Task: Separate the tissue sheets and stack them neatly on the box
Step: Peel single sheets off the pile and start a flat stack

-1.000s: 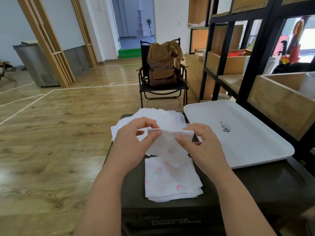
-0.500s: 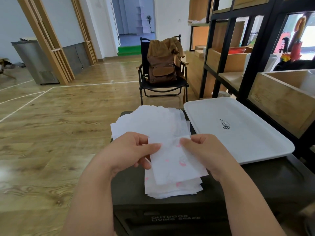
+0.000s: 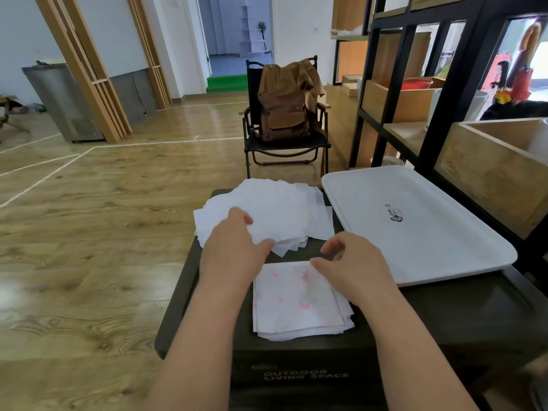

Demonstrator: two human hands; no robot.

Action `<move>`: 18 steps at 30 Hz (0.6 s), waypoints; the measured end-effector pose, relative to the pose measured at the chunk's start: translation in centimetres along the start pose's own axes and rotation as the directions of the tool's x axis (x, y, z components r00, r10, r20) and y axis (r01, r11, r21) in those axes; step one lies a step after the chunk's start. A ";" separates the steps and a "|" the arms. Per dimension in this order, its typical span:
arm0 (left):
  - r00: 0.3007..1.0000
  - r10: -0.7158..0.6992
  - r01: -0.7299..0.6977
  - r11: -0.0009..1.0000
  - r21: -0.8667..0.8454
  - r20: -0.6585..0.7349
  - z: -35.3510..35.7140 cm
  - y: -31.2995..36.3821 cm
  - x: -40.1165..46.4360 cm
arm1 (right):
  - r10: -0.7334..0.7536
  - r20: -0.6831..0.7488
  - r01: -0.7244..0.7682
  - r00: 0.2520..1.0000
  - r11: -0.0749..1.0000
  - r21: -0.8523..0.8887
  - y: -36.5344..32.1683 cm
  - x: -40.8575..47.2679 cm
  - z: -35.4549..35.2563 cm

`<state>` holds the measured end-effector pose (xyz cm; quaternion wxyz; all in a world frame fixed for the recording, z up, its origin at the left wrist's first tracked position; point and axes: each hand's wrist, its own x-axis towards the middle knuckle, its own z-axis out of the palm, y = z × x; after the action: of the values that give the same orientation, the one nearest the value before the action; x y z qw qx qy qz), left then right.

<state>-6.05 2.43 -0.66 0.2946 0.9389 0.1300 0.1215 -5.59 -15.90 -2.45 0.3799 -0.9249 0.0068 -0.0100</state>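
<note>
Under both hands, a dark box (image 3: 444, 315) is serving as the surface, lettering on its near face blurred. Left hand (image 3: 234, 250) is reaching forward, thumb and fingers pinching the near edge of a thin white sheet (image 3: 275, 215) that is lying over the loose pile of sheets (image 3: 320, 221) at the far end of the box. That pile is sitting fanned and uneven, edges sticking out past each other. Right hand (image 3: 353, 265) is hovering just right of the left one, fingers loosely curled; its thumb is lying at the far right corner of the near stack (image 3: 296, 304), but whether it is touching or pinching anything, cannot tell. The two hands are sitting apart, a small gap between them. Near stack is lying flat between the forearms, closer to the person than both hands, pink print showing on the top sheet, edges roughly squared, lower sheets peeking out at the near right corner. To the right of the right hand, a white tray (image 3: 370, 191) is resting on the box, a small dark logo in its middle, near corner just beside the right wrist. Beyond the hands, a black folding chair (image 3: 252, 137) is standing on the wooden floor (image 3: 103, 218) with a brown backpack (image 3: 281, 114) on its seat. Far right of the hands, a black shelf unit (image 3: 430, 114) is holding wooden crates.
</note>
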 end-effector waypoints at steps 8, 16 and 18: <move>0.943 0.332 -0.334 0.936 0.115 0.034 3.3 -1.1 1.7 | -0.037 -0.042 0.043 0.998 0.990 0.135 0.0 0.0 0.0; 0.949 0.290 -0.279 0.955 0.097 -0.120 3.3 -0.9 1.7 | -0.061 -0.021 0.064 0.998 0.981 0.185 0.0 0.2 0.1; 0.941 0.298 -0.283 0.953 0.106 -0.159 3.2 -0.9 1.8 | -0.068 -0.018 0.070 0.998 0.978 0.195 0.0 0.2 0.2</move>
<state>-3.52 2.04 -3.46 0.2225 0.9450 0.0200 0.2391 -5.36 -15.78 -2.59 0.4683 -0.8827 -0.0242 -0.0291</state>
